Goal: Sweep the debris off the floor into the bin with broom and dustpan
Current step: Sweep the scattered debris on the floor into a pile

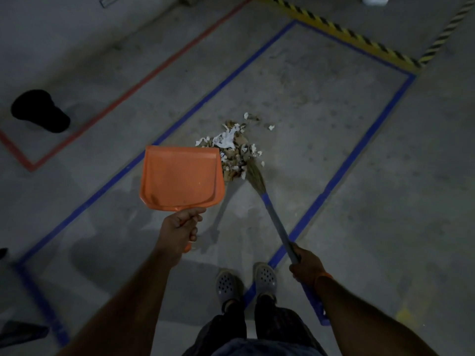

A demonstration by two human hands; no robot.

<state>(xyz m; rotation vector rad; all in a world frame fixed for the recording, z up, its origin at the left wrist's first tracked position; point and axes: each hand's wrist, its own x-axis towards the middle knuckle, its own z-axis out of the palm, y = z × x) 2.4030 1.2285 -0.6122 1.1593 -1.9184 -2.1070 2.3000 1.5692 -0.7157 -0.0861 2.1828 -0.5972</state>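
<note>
Ahead of both hands, on the grey concrete floor [334,176], a small pile of debris [235,147] is gathered: torn white paper scraps mixed with brown dry bits. An orange dustpan [180,178] is held by its handle in the left hand [181,229], whose fingers are curled tightly round the handle just behind the pan. The pan is seen from above with its open lip pointing away from the person, and its far right corner lies just beside the near left edge of the pile; whether the pan rests on the floor or is held above it cannot be told.

A broom [270,204] is gripped in the right hand [307,265], with the fingers wrapped round the grey shaft near its lower end. The shaft slants forward and to the left from that hand, passes through a blue collar, and ends in straw bristles that touch the near right side of the pile. An orange band is worn on the right wrist.

Blue tape lines [347,160] mark out a rectangle on the floor around the pile; its right-hand line runs under the broom shaft and beside the right hand. Beyond the left hand and farther left, a red tape line [154,70] is laid, and a black bin [39,110] stands well to the left of the dustpan. Below and between the hands, two grey perforated clogs [245,281] are seen. Yellow-and-black striped tape [341,32] crosses the far floor.
</note>
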